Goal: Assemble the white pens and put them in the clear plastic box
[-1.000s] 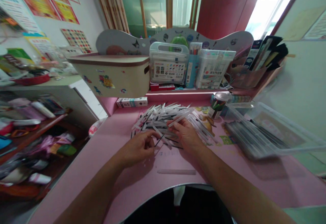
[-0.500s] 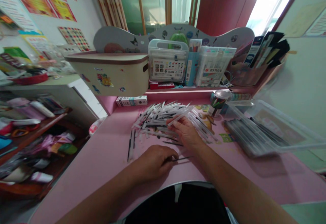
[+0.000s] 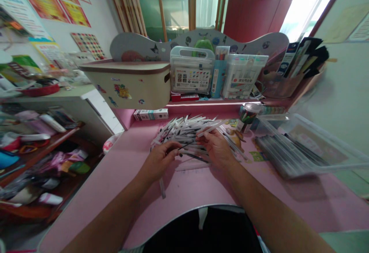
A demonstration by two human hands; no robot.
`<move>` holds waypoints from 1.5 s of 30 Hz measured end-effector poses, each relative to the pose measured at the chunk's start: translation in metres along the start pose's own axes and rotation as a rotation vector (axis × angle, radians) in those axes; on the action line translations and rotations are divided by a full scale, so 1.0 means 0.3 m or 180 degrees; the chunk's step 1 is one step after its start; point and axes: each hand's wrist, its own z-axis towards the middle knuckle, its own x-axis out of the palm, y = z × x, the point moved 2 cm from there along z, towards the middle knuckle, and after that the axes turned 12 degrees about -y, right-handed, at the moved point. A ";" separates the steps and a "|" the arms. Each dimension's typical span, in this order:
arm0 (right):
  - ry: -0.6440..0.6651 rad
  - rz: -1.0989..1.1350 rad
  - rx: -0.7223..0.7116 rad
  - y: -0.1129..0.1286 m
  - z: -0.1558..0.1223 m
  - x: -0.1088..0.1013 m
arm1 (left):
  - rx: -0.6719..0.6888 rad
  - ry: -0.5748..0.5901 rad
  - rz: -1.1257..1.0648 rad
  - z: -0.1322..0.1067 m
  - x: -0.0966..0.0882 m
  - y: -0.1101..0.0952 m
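My left hand (image 3: 160,161) pinches a thin dark rod like a pen refill (image 3: 187,145) at its left end, and the rod points toward my other hand. My right hand (image 3: 219,147) has its fingers closed on a translucent whitish tube like a pen barrel (image 3: 212,128), slanting up to the right. Behind and under both hands spreads a heap of whitish pen tubes and dark rods (image 3: 184,124). One loose tube (image 3: 162,189) lies on the pink desk below my left hand. Whether the rod touches the tube, I cannot tell.
At right, an open clear plastic box (image 3: 340,164) holds many dark pens. A see-through jar (image 3: 249,114) stands behind it. On the shelf sit a cream lidded bin (image 3: 135,88), a marker case (image 3: 191,74) and a marker box (image 3: 243,76). A small carton (image 3: 151,114) lies below.
My left hand has risen from the desk front to the heap's lower edge, bringing the dark rod up toward my right hand. My right hand still holds the tube and has shifted slightly right.
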 end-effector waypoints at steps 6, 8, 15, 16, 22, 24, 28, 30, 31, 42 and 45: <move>-0.0104 0.0304 0.0449 -0.016 -0.001 -0.004 | -0.0455 -0.0310 -0.0475 0.002 -0.001 0.010; -0.0081 0.0336 0.0474 -0.017 -0.002 -0.002 | -0.0474 -0.0304 -0.0494 0.001 0.001 0.011; 0.0016 0.0298 0.0407 -0.012 -0.013 0.008 | -0.0343 -0.0190 -0.0352 0.005 0.007 0.019; 0.0023 0.0285 0.0412 -0.015 -0.014 0.008 | -0.0311 -0.0197 -0.0321 0.006 0.008 0.019; 0.0063 0.0208 0.0549 -0.038 -0.014 0.005 | -0.0308 -0.0172 -0.0358 0.005 0.019 0.021; 0.0089 0.0188 0.0622 -0.042 -0.012 0.003 | -0.0358 -0.0174 -0.0365 0.006 0.025 0.024; 0.0186 0.0165 0.0716 -0.047 -0.017 0.006 | -0.0308 -0.0161 -0.0384 0.010 0.034 0.026; 0.0293 0.0151 0.0751 -0.052 -0.027 0.011 | -0.0293 -0.0199 -0.0482 0.008 0.039 0.024; 0.0349 0.0150 0.0780 -0.056 -0.033 0.014 | -0.0303 -0.0232 -0.0638 0.006 0.044 0.022; 0.0808 0.0426 0.1142 -0.045 -0.054 0.034 | -0.0331 -0.0789 -0.1749 -0.006 0.063 0.022; 0.0438 0.0612 0.0974 -0.023 -0.034 0.024 | 0.0091 -0.0540 -0.0459 0.021 0.017 0.042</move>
